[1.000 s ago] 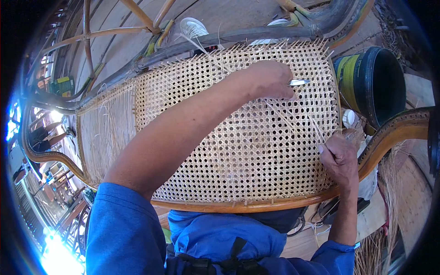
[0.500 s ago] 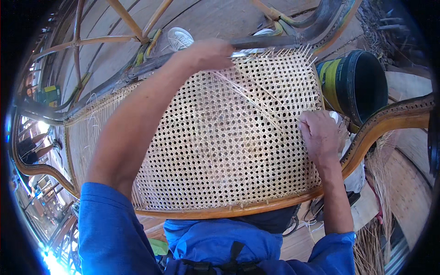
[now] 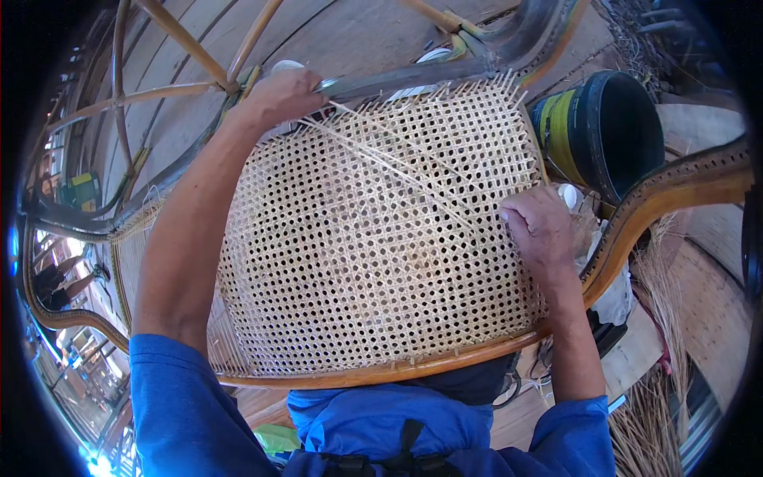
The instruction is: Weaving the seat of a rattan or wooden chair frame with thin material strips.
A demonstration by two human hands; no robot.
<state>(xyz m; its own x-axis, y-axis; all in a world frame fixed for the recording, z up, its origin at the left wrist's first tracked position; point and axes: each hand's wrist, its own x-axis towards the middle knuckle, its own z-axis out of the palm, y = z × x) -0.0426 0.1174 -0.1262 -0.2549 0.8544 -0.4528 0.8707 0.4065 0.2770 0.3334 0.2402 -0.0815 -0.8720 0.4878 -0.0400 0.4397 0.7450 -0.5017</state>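
- Spanning the head view: woven cane seat panel [image 3: 373, 246], open-hole pattern, stretched in a bent-wood chair frame [image 3: 445, 364]; near rail runs along the lower edge, far rail dark and worn.
- Left hand [image 3: 282, 95]: at the far rail, grip closed on the far ends of loose cane strands [image 3: 397, 163]; a small pale metal tool tip [image 3: 327, 82] shows at the fingers, kind unclear.
- Loose cane strands: several thin pale strips, running diagonally over the weave from the left hand down to the right hand, taut rather than slack.
- Right hand [image 3: 540, 230]: on the panel's right edge, fingers curled and pressed down on the weave where the strands arrive; whether it pinches a strand cannot be told.
- Black bucket [image 3: 612, 131], yellow band on its side: standing just beyond the right rail, mouth open.
- Bundle of raw cane [image 3: 660, 397]: on the wooden floor [image 3: 350, 32], lower right.
- Risk, judged: strands held this taut could kink or snap at the hole edge under the right hand if pulled harder.
- Risk, judged: several strands run close together and cross; one may twist or seat in the wrong hole.
- Risk, judged: cut ends bristling along the far rail could catch the left hand's fingers.
- Risk, judged: a slip of the left grip would let the strands spring back.
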